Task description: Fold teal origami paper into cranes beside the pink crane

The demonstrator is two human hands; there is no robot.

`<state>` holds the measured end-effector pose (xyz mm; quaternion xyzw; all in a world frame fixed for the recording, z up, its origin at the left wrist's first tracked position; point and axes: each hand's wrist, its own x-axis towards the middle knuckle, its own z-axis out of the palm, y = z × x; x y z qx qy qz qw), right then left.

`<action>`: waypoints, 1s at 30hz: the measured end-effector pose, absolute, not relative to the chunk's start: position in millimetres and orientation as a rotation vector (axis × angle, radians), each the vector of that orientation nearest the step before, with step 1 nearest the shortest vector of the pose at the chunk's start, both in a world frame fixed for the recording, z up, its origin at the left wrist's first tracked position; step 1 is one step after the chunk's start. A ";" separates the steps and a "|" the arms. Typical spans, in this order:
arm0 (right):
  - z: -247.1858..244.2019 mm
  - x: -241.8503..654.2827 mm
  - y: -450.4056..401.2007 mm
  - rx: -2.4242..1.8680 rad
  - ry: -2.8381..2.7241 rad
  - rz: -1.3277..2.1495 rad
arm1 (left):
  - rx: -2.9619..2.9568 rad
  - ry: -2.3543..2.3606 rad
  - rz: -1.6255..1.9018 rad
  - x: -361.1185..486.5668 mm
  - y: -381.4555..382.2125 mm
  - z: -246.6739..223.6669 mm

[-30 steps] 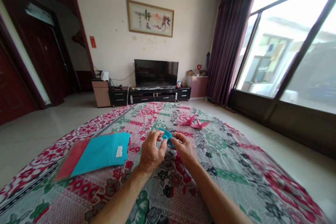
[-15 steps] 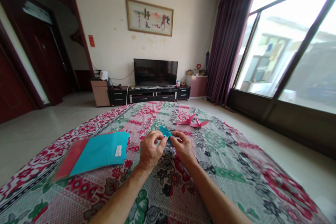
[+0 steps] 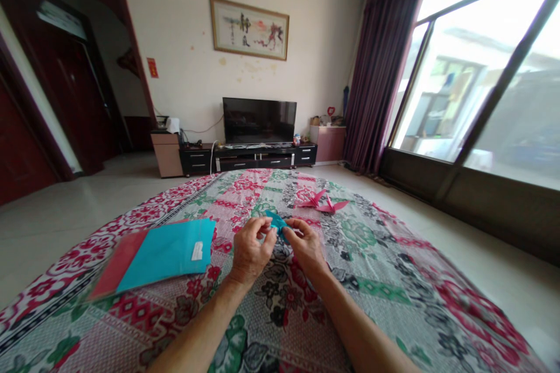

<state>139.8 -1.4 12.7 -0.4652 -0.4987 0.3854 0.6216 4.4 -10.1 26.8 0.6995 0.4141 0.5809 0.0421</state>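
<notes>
Between my hands, a little above the table, is a small piece of folded blue origami paper (image 3: 276, 221). My left hand (image 3: 254, 247) pinches its left side between thumb and fingers. On the other side, my right hand (image 3: 305, 245) is closed on the paper's right edge. The lower part of the paper is partly hidden by my fingers. Two pink paper cranes (image 3: 331, 206) stand on the tablecloth beyond my right hand. Left of my left hand lies a clear packet of blue and red paper sheets (image 3: 164, 253) with a small white label.
A patterned tablecloth (image 3: 385, 326) covers the round table. Past its far edge stand a low black TV cabinet (image 3: 254, 158) and a television (image 3: 259, 121). Glass panes (image 3: 520, 105) and a purple curtain (image 3: 371, 70) are on the right.
My left thumb and fingertips have shifted slightly left on the blue paper, and more of its middle shows. The cranes and the packet have not moved.
</notes>
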 end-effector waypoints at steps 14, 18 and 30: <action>14.0 139.8 -2.7 -1.058 -1.141 0.902 | 2.174 1.240 1.776 4.5 -8.3 25.5; 13.6 140.6 -2.3 -1.069 -1.151 0.905 | 2.159 1.221 1.777 4.3 -9.1 26.6; 13.6 141.9 -2.4 -1.083 -1.166 0.873 | 2.169 1.227 1.782 4.9 -12.6 30.6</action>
